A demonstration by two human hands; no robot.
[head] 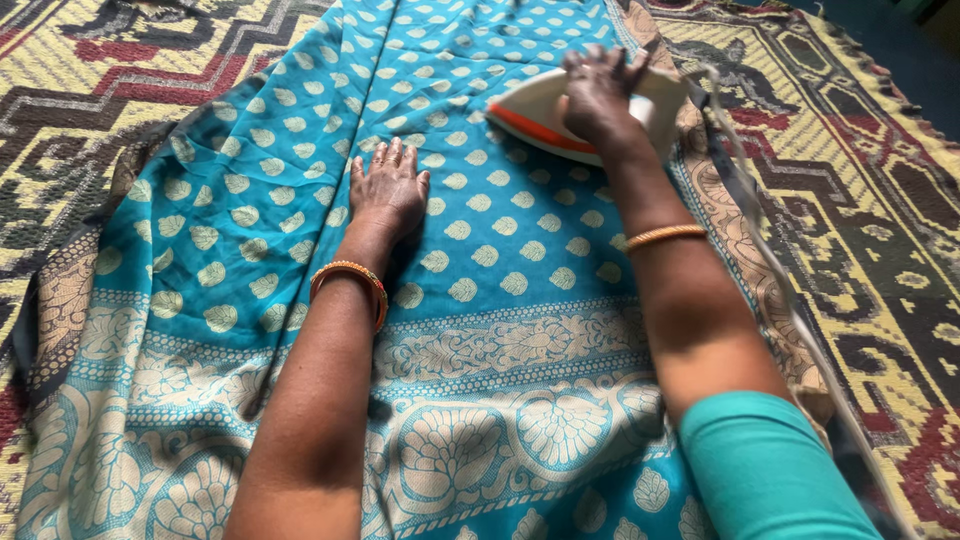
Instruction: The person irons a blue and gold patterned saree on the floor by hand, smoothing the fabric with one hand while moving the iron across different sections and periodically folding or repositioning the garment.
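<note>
Head view, looking down over both forearms. Right hand (598, 92) closed over the handle of a white clothes iron (545, 118) with an orange stripe along its side, fingers wrapped around the grip; iron resting flat on the turquoise sari cloth (490, 250), near the cloth's right edge, nose pointing left. Left hand (388, 188) pressed palm-down on the cloth, fingers straight and slightly spread, holding nothing, just left of the iron and apart from it. Cloth patterned with cream leaf-shaped dots; broad cream floral border (480, 420) running across the near end. Orange bangles (352, 280) on the left wrist, one thin golden-orange bangle (665, 235) on the right. Teal sleeve (760, 470) covering the right upper arm. Pale power cord (770, 260) trailing from the iron down the right side. Cloth spread over a woven floor mat (870, 230) with yellow, maroon and black geometric pattern, visible on both sides.
</note>
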